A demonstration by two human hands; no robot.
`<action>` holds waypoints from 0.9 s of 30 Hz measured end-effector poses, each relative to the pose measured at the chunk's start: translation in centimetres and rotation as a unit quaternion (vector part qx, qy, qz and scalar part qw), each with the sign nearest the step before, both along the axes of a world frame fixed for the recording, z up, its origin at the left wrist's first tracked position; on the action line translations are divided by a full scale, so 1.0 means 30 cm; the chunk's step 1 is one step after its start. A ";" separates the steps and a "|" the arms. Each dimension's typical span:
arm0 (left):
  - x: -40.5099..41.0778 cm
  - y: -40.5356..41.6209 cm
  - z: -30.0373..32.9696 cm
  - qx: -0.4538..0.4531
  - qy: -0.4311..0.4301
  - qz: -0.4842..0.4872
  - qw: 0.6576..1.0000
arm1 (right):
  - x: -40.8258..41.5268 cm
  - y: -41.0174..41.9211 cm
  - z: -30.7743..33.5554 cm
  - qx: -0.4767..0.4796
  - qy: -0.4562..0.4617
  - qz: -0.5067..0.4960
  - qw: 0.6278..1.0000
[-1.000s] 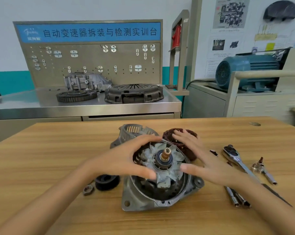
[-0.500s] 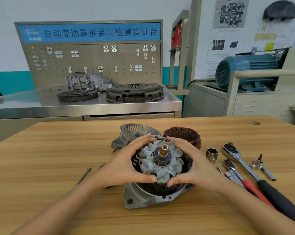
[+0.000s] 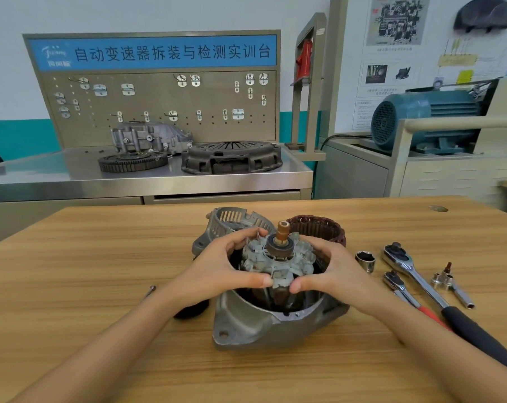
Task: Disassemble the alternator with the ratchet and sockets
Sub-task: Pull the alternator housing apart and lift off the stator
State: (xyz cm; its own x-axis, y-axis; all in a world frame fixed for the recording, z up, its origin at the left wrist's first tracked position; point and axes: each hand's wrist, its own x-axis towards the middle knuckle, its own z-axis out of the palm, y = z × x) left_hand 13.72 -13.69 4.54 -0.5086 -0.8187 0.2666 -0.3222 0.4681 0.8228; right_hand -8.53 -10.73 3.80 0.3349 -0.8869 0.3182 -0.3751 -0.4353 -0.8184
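At a wooden workshop table [image 3: 72,271], steel bench [image 3: 147,175] behind, left hand [image 3: 217,271] and right hand [image 3: 336,271] grasp the rotor [image 3: 278,260] in the alternator housing [image 3: 264,324] at frame centre; ratchet [image 3: 406,263] lies right.

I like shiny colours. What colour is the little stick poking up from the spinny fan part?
Coppery orange-brown: the shaft tip, seen in the head view.

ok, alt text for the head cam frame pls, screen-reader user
Two bare hands, left hand and right hand, grip the finned rotor seated in a grey alternator housing on a wooden table. A loose socket and ratchet lie to the right.
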 end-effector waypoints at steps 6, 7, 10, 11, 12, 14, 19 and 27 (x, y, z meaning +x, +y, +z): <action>0.012 -0.050 0.006 0.033 -0.048 0.008 0.998 | 0.002 -0.036 0.021 0.027 0.043 -0.030 0.998; 0.017 -0.052 0.009 0.043 -0.055 0.008 0.998 | 0.002 -0.033 0.022 0.031 0.053 -0.034 0.998; 0.022 -0.047 0.012 0.044 -0.060 0.011 0.997 | 0.005 -0.003 0.006 0.030 0.078 -0.054 0.995; 0.019 -0.041 0.007 0.043 -0.053 0.022 0.997 | 0.009 0.011 -0.001 0.019 0.094 -0.066 0.993; 0.017 -0.033 0.004 0.044 -0.046 0.037 0.997 | 0.013 0.020 -0.007 0.005 0.112 -0.082 0.990; 0.016 -0.011 0.002 0.054 -0.025 0.060 0.996 | 0.015 0.026 -0.015 -0.013 0.135 -0.111 0.985; 0.024 0.061 -0.033 0.125 0.010 0.083 0.989 | -0.005 0.045 -0.058 0.005 0.191 -0.136 0.972; 0.016 0.062 -0.076 0.073 0.054 0.069 0.994 | 0.011 0.112 -0.121 0.045 0.048 -0.149 0.987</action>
